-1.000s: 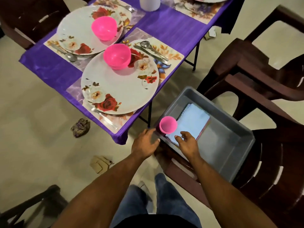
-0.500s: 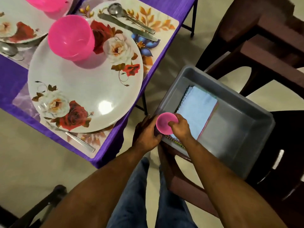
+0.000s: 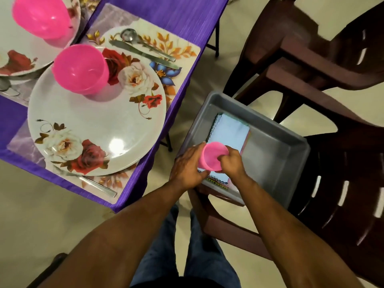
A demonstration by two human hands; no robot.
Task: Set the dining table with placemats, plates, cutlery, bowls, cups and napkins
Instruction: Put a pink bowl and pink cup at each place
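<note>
Table [image 3: 166,15] mostly laid. Near setting: mat [image 3: 182,53] down, plate [image 3: 97,129] on it, bowl [image 3: 80,68] on the plate's far-left part, spoon [image 3: 129,36] and knife [image 3: 143,55] on the mat at the plate's far-right side, another utensil [image 3: 97,185] along the plate's near edge, type unclear. Second plate [image 3: 12,65] with second bowl [image 3: 40,17] just beyond the plate, up-left, only partly in view.

Missing, as far as visible: no cup and no napkin at the near setting. Rest of the table is out of frame, cannot judge it.

Bin [image 3: 276,150] sits on a chair [image 3: 332,183], to the right of the plate and off the table. Napkins [image 3: 228,132] stacked flat in the bin's left part, several coloured edges showing.

Cup [image 3: 212,155] is over the bin's near-left corner, above the napkins, rim up. Left hand [image 3: 187,169] curled round the cup's left side, gripping. Right hand [image 3: 230,163] pinches the cup's right rim, fingers dipping inside. Whether it is one cup or a nested pair, cannot tell.

Judgement: late stage, cups step in hand. Left: cup goes onto the mat beside the plate, then napkins out of the bin.
</note>
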